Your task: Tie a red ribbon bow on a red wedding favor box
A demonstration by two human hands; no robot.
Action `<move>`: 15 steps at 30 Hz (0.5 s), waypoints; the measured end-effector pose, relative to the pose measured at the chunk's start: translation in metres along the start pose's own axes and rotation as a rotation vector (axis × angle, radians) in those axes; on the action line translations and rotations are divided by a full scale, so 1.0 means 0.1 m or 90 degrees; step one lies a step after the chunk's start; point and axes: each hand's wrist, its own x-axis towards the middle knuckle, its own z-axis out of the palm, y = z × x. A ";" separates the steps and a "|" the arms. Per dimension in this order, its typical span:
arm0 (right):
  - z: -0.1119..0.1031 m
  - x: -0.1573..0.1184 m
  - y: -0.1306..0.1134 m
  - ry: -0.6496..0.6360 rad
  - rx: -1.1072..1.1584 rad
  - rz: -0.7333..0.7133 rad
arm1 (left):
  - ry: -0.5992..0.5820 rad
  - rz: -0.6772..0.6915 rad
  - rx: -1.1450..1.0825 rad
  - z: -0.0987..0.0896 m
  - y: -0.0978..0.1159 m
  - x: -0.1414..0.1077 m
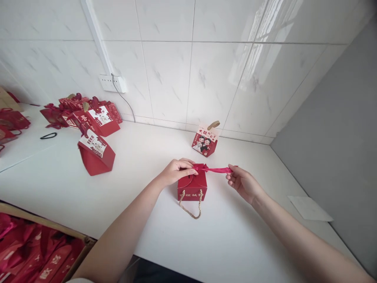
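Note:
A small red gift box (192, 192) stands on the white table, with a twisted rope handle hanging down its near side. On its top is a pink-red ribbon (217, 170) with a knot or bow. My left hand (176, 171) presses at the box's upper left, its thumb and fingers closed on the ribbon by the knot. Off to the right, my right hand (243, 182) pinches the ribbon's end, which is stretched taut sideways from the knot.
Behind stands a red box with cartoon figures (204, 142). Another red box (97, 153) and a cluster of boxes (101, 118) are at left. An open carton (85, 239) of red packages is lower left. White paper (310, 208) lies right, near the grey partition.

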 end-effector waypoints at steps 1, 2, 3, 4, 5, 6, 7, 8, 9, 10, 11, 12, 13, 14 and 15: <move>-0.01 -0.06 -0.04 -0.023 -0.016 -0.023 | 0.000 0.001 0.002 0.00 0.00 0.00; 0.00 -0.11 -0.10 -0.046 -0.028 -0.060 | 0.001 0.003 0.004 0.00 0.00 0.00; 0.03 -0.17 -0.18 -0.066 -0.041 -0.107 | 0.002 0.004 0.005 0.00 0.01 0.00; 0.08 -0.23 -0.27 -0.094 -0.058 -0.158 | 0.003 0.003 0.006 -0.01 0.01 0.00; 0.15 -0.27 -0.36 -0.123 -0.071 -0.208 | 0.003 0.002 0.007 -0.01 0.01 0.00; 0.24 -0.31 -0.45 -0.152 -0.093 -0.240 | 0.002 0.001 0.011 -0.01 0.01 0.00; 0.35 -0.33 -0.53 -0.179 -0.112 -0.272 | 0.001 -0.001 0.015 -0.01 0.01 0.00; 0.49 -0.34 -0.59 -0.207 -0.127 -0.297 | 0.002 -0.002 0.019 -0.01 0.01 0.00; 0.63 -0.33 -0.64 -0.233 -0.135 -0.313 | 0.005 -0.004 0.021 0.00 0.02 -0.01; 0.78 -0.31 -0.67 -0.261 -0.143 -0.318 | 0.009 -0.007 0.022 0.00 0.03 -0.01; 0.93 -0.28 -0.68 -0.285 -0.154 -0.328 | 0.013 -0.011 0.021 0.00 0.03 -0.01; 1.08 -0.23 -0.69 -0.308 -0.157 -0.333 | 0.018 -0.016 0.018 0.00 0.03 -0.02; 1.21 -0.18 -0.68 -0.329 -0.149 -0.332 | 0.022 -0.020 0.015 0.00 0.03 -0.02; 1.31 -0.12 -0.67 -0.353 -0.141 -0.322 | 0.024 -0.022 0.014 0.01 0.03 -0.02; 1.39 -0.06 -0.66 -0.377 -0.138 -0.312 | 0.025 -0.023 0.013 0.01 0.02 -0.02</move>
